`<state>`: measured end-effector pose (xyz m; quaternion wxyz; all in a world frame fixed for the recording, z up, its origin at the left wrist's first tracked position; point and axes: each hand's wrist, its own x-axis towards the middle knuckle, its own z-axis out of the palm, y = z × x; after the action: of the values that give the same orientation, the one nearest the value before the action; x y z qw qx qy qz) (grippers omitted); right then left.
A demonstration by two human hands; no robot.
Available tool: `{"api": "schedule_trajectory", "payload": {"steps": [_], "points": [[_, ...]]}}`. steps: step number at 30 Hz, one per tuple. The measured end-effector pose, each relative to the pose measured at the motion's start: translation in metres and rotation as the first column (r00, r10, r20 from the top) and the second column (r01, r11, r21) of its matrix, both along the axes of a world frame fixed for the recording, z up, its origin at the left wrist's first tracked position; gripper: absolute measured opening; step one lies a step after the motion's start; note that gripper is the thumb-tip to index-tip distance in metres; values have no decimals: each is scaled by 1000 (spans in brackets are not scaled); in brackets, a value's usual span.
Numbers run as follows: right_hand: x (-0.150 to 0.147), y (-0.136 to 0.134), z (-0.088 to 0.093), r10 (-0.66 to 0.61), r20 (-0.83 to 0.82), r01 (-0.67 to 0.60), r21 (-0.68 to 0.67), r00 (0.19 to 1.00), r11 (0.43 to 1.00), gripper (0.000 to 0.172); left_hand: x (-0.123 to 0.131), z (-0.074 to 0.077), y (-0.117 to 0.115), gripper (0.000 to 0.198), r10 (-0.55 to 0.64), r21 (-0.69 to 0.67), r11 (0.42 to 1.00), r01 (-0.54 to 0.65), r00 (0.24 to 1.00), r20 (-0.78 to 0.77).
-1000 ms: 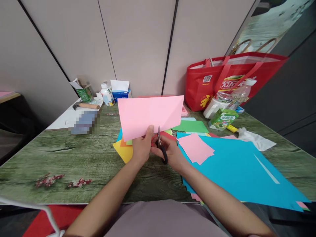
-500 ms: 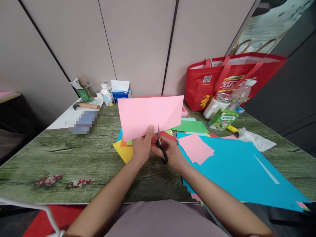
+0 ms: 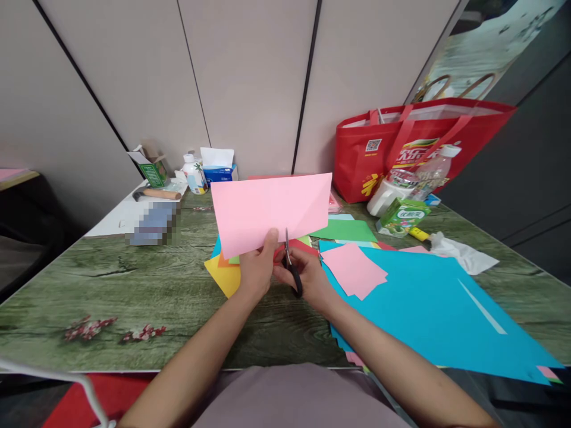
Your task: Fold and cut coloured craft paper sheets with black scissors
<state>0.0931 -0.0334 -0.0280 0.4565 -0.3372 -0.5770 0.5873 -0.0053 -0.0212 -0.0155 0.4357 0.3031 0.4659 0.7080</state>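
Observation:
A sheet of pink paper is held up in front of me. My left hand pinches its lower edge, thumb on the near side. My right hand is closed round the dark handles of a pair of scissors. The blades point up and meet the sheet's lower edge, just right of my left thumb. Beneath and behind my hands lie yellow paper and other coloured sheets. A smaller pink piece rests on large blue sheets to the right.
At the back right stand a red bag, a clear bottle, a white mug and a green carton. A hammer, a white bottle and a tissue pack are at the back left. Green paper lies behind the blue sheets.
The view has shifted very slightly. Both hands, the pink paper and the scissors look almost the same as before.

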Motion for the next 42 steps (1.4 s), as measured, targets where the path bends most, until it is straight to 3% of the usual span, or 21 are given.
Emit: {"api": "schedule_trajectory", "payload": {"steps": [13,42], "points": [[-2,-3,-1,-126,28,121,150,992,981,27,-1,-1,-6,37,-63,37,997,65,996,-63],[-2,-4,-2,-135,50,128,126,990,984,26,-2,-1,-5,36,-72,58,995,76,995,-67]]}}
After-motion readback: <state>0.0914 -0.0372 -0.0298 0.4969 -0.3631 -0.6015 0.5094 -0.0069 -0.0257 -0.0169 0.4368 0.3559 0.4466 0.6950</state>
